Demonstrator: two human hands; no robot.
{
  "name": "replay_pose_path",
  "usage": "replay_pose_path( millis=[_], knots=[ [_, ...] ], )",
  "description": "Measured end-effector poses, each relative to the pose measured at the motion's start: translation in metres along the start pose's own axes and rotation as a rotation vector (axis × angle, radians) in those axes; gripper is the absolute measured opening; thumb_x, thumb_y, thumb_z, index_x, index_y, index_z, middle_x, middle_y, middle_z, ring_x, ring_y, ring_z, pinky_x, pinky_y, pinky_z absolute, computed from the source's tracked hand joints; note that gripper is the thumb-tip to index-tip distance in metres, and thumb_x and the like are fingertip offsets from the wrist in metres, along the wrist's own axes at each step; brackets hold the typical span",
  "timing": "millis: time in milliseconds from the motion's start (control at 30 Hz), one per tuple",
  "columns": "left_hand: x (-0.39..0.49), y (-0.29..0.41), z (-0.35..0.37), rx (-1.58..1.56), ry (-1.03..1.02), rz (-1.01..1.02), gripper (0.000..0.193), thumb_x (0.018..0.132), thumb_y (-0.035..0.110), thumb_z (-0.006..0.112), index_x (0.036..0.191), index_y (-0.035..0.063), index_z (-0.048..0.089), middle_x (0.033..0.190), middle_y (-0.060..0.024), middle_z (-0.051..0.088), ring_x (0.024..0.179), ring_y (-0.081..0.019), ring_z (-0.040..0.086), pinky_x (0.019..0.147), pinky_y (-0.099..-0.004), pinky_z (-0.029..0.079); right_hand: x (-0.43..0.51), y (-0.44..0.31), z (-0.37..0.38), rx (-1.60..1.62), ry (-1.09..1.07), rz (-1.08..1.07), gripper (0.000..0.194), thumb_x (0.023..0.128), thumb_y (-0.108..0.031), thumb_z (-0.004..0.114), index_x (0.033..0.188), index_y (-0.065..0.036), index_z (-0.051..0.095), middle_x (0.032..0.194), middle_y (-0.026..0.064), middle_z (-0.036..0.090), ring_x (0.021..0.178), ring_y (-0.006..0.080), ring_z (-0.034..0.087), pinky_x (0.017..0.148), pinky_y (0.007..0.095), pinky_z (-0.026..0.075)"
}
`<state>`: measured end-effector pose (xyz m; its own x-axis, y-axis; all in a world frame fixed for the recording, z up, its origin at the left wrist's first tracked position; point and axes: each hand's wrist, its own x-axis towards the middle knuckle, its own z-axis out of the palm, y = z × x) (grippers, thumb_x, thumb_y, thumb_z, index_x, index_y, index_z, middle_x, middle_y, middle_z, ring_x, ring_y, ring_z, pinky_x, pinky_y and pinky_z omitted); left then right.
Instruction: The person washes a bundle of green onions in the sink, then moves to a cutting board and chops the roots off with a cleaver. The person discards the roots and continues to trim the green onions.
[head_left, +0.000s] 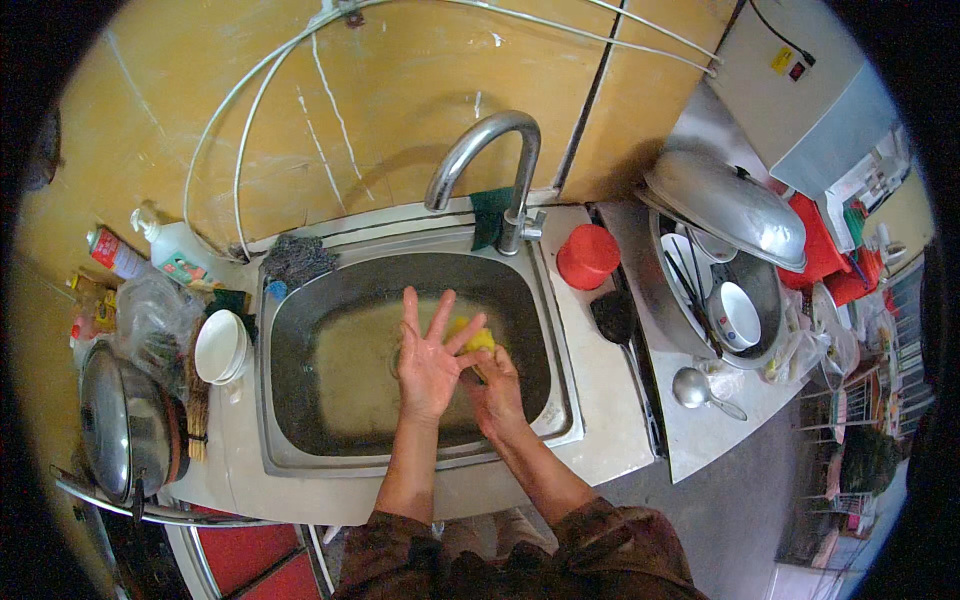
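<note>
Over a steel sink (551, 375) with cloudy water in it, my left hand (431, 367) is spread, palm up, its fingers apart and wet. Beside it my right hand (499, 390) grips a yellow sponge (478, 339), partly hidden by the fingers, and its fingertips meet the thumb side of my left hand. A curved steel faucet (491, 127) rises behind the sink, a dark green cloth (487, 217) at its base. At the sink's back left corner lie a dark mesh scourer (298, 261) and a small blue scrubber (276, 290).
Stacked white bowls (219, 346), a bundled-straw brush (198, 420) and a lidded pot (124, 420) stand at left, with a pump bottle (176, 251) behind. Right are a red cup (589, 256), a black spatula (613, 316), a ladle (691, 388) and a metal basin (772, 330) of dishes under a tilted lid (724, 202).
</note>
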<state>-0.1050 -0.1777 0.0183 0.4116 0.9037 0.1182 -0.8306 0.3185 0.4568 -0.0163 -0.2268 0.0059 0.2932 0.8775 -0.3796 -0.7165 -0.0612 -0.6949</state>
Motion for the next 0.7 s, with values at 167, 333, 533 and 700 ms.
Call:
replay_pose_path(
  millis=[167, 333, 533, 700],
  knots=[
    [-0.001, -0.007, -0.001, -0.118, 0.165, 0.077, 0.06, 0.096, 0.048, 0.041, 0.149, 0.0316, 0.015, 0.152, -0.0126, 0.022, 0.137, -0.037, 0.029, 0.091, -0.0591, 0.047, 0.007, -0.001, -0.01, -0.636, 0.023, -0.326, 0.019, 0.098, -0.014, 0.047, 0.112, -0.003, 0.053, 0.106, 0.0086, 0.061, 0.094, 0.014, 0.055, 0.082, 0.0295, 0.045],
    [0.024, -0.006, 0.005, -0.213, 0.244, 0.246, 0.056, 0.097, 0.042, 0.044, 0.146, 0.0266, 0.023, 0.147, -0.0186, 0.027, 0.135, -0.0377, 0.032, 0.093, -0.0598, 0.045, -0.014, 0.026, -0.004, -0.71, 0.013, -0.314, 0.026, 0.096, -0.022, 0.049, 0.108, 0.002, 0.052, 0.092, 0.0161, 0.06, 0.083, 0.0213, 0.056, 0.075, 0.0346, 0.045],
    [0.025, -0.016, 0.012, 1.17, 0.171, 0.225, 0.037, 0.094, 0.029, 0.049, 0.126, 0.009, 0.054, 0.126, -0.0162, 0.055, 0.114, -0.033, 0.055, 0.099, -0.0429, 0.042, -0.019, 0.029, -0.011, -0.273, -0.023, -0.039, 0.024, 0.096, -0.014, 0.048, 0.116, -0.003, 0.053, 0.104, 0.0043, 0.061, 0.091, 0.0149, 0.057, 0.081, 0.0304, 0.047],
    [0.007, -0.025, -0.006, 1.669, -0.095, 0.06, 0.036, 0.09, 0.024, 0.053, 0.12, 0.005, 0.058, 0.121, -0.0168, 0.058, 0.114, -0.0349, 0.054, 0.099, -0.0407, 0.041, -0.017, 0.013, -0.017, -0.166, 0.06, 0.105, 0.024, 0.097, -0.017, 0.046, 0.117, -0.008, 0.055, 0.108, 0.0036, 0.06, 0.099, 0.0164, 0.058, 0.083, 0.0333, 0.049]
  ],
)
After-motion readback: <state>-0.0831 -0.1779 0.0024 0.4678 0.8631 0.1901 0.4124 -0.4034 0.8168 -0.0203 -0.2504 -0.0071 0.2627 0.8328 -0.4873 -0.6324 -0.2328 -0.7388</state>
